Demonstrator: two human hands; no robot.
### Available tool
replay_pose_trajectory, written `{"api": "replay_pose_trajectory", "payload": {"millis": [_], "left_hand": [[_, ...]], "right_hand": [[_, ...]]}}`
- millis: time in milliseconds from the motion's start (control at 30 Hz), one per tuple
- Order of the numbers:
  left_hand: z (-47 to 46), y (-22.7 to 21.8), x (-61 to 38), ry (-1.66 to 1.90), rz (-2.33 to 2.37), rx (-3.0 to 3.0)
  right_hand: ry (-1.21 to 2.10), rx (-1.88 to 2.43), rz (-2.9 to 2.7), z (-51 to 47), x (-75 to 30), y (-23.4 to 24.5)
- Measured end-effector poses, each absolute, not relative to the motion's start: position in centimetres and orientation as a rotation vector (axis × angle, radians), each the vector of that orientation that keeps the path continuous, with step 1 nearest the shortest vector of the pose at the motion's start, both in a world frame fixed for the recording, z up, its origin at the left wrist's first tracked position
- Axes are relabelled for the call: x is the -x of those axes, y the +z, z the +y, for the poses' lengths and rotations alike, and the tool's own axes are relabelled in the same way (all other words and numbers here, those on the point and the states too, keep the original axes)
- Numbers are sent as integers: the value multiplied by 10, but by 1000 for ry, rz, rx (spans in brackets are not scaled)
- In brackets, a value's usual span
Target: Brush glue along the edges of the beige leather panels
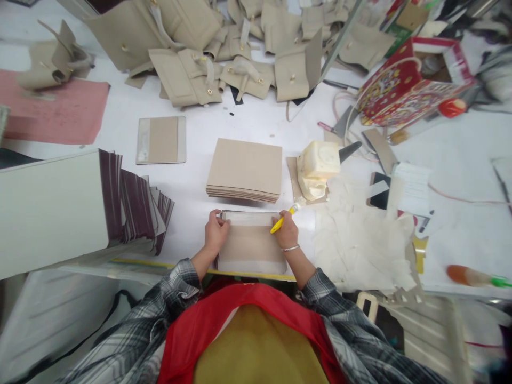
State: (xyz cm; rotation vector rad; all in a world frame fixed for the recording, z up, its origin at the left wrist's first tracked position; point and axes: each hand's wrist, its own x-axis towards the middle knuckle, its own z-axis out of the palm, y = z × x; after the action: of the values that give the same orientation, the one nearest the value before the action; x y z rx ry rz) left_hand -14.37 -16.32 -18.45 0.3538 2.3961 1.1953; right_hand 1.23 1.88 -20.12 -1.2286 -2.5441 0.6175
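At the table's front edge lies a flat grey panel (253, 261) with a beige strip across its middle and a pale, whitish band along its far edge. My left hand (216, 233) pinches the panel's far left corner between thumb and fingers. At the far right corner, my right hand (288, 233) grips a small yellow-handled brush (282, 221) and touches the panel too. The brush's pale bristles point away to the right. Just beyond sits a neat stack of beige sheets (246, 165). To its right stands a cream-coloured tub (319, 162) with pale paste smeared down its front.
On the left, a white box (52, 208) stands beside many dark-edged panels (138, 205). A similar panel (162, 140) lies alone farther back. Beige leather pieces (188, 77) heap along the back. Right are crumpled pale sheets (360, 234) and a red patterned bag (412, 85).
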Motion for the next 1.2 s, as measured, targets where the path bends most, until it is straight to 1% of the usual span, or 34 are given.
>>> {"api": "replay_pose_trajectory", "payload": {"millis": [300, 433, 533, 600, 667, 733, 800, 900, 967, 1067, 1200], "left_hand": [[-159, -184, 147, 1145, 2438, -427], [-171, -172, 147, 1051, 2548, -465], [-211, -144, 140, 1066, 2679, -641], [-249, -114, 140, 1134, 2765, -854], [-287, -79, 150, 1171, 2948, -1030], [-320, -43, 170, 1062, 3234, -1089], [-347, -14, 195, 755, 3429, -1061], [-374, 9, 220, 263, 3299, -1150], [-381, 12, 217, 122, 3192, -1232], [-376, 9, 186, 161, 3149, -1415], [-341, -6, 127, 377, 2958, -1784]], "right_hand": [[548, 1196, -2567, 18, -11, -203], [414, 1242, -2483, 29, -22, -191], [327, 1219, -2430, 35, -41, -176], [320, 1156, -2413, 35, -51, -164], [358, 1064, -2400, 30, -54, -154], [440, 945, -2387, 19, -48, -144], [570, 818, -2364, 4, -34, -132], [787, 603, -2340, -24, -12, -112], [901, 461, -2344, -44, 0, -99], [1093, 320, -2349, -74, 8, -76], [1509, 197, -2365, -103, 16, -53]]}}
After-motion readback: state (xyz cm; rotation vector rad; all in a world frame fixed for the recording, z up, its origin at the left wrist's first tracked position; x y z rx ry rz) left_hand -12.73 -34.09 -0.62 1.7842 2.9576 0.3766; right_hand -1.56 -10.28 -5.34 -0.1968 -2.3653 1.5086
